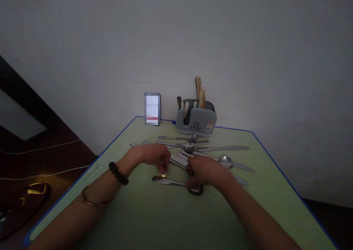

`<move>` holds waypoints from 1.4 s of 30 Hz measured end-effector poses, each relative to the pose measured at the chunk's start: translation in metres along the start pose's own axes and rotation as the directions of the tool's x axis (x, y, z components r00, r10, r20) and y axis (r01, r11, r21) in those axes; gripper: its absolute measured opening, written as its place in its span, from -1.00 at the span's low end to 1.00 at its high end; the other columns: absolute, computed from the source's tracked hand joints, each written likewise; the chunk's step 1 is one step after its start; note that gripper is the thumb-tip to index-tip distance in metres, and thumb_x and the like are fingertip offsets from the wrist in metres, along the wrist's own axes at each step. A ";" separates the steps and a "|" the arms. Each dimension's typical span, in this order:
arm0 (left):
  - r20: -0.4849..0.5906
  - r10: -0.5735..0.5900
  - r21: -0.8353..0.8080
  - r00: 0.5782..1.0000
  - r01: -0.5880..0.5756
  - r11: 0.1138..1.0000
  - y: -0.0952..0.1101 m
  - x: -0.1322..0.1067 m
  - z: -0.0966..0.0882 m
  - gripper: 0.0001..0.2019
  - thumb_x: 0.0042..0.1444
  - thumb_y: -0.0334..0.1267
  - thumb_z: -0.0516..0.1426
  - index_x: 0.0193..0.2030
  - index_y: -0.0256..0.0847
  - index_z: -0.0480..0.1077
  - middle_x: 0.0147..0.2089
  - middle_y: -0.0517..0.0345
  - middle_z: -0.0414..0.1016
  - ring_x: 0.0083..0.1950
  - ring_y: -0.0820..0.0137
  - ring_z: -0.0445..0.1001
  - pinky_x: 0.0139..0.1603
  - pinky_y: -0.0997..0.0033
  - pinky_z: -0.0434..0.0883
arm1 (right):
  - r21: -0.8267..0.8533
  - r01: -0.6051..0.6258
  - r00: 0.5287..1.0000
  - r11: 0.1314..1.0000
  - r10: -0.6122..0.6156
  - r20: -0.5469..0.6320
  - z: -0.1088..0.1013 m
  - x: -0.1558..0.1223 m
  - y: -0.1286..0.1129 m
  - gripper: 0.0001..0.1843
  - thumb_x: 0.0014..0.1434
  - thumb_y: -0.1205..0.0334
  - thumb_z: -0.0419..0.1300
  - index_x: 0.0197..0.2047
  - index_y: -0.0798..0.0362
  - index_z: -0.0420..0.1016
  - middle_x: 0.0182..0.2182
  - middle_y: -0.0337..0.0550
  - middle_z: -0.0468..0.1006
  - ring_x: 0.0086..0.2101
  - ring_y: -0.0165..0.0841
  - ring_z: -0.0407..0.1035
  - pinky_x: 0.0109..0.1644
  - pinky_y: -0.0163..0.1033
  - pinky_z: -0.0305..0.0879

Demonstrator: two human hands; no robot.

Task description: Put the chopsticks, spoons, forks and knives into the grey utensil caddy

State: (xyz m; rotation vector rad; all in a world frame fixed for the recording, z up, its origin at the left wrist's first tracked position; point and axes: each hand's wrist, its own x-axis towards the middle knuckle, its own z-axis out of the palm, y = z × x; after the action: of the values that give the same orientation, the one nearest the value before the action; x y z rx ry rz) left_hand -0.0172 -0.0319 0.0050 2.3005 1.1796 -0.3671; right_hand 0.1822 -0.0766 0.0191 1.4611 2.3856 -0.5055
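Observation:
My left hand (156,155) is over the left part of a spread of metal cutlery, its fingers curled and pinched downward. A small golden glint shows at its fingertips, but what they hold, if anything, I cannot make out. Below the fingertips a metal spoon (169,181) lies across the front of the pile, its dark bowl to the right. My right hand (208,169) reaches in from the right, with its thumb on the spoon's neck and its fingers bent beside it. Between the hands lie flat metal handles (179,161), partly covered by the right fingers.
Behind lie more spoons (226,162) and table knives (228,148). A grey cutlery holder (202,121) with chopsticks (200,91) and handles stands by the wall. Left of it a phone (152,109) leans upright. The green table (132,217) has a blue edge.

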 end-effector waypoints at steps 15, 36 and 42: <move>-0.329 0.326 -0.402 0.886 -0.444 0.801 0.058 0.022 -0.063 -0.77 0.18 -0.12 0.05 -0.19 -0.25 0.35 -0.43 0.19 0.45 -0.44 0.47 0.43 -0.42 0.52 0.34 | 0.360 0.205 0.935 0.910 -0.074 -0.347 -0.056 -0.045 0.060 -0.62 0.13 -0.05 0.14 -0.15 0.08 0.40 -0.33 -0.14 0.51 -0.38 -0.38 0.35 -0.37 -0.33 0.20; -0.823 0.122 -0.309 0.555 -0.617 0.724 0.077 0.011 -0.070 -0.79 0.15 -0.14 0.04 -0.22 -0.27 0.29 -0.47 0.24 0.41 -0.47 0.50 0.42 -0.40 0.48 0.42 | 0.432 0.304 0.952 0.849 -0.260 -0.159 -0.038 -0.020 0.065 -0.57 0.16 0.05 0.13 0.04 0.08 0.37 -0.07 -0.08 0.49 -0.09 -0.29 0.36 -0.04 -0.22 0.27; -0.817 -0.019 -0.397 0.576 -0.538 0.744 0.050 0.009 -0.076 -0.69 0.04 -0.18 0.13 -0.10 -0.22 0.18 -0.27 0.17 0.48 -0.32 0.43 0.49 -0.32 0.41 0.46 | 0.616 0.284 0.957 0.735 -0.253 -0.139 -0.048 -0.033 0.079 -0.71 0.26 0.11 -0.02 -0.38 0.12 0.33 -0.59 -0.34 0.32 -0.56 -0.53 0.23 -0.46 -0.40 0.21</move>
State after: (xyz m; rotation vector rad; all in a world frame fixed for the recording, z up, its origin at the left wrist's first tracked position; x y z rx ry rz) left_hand 0.0293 -0.0073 0.0799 1.9586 1.0089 1.1467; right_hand 0.2641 -0.0484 0.0650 1.3454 2.6112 -1.4893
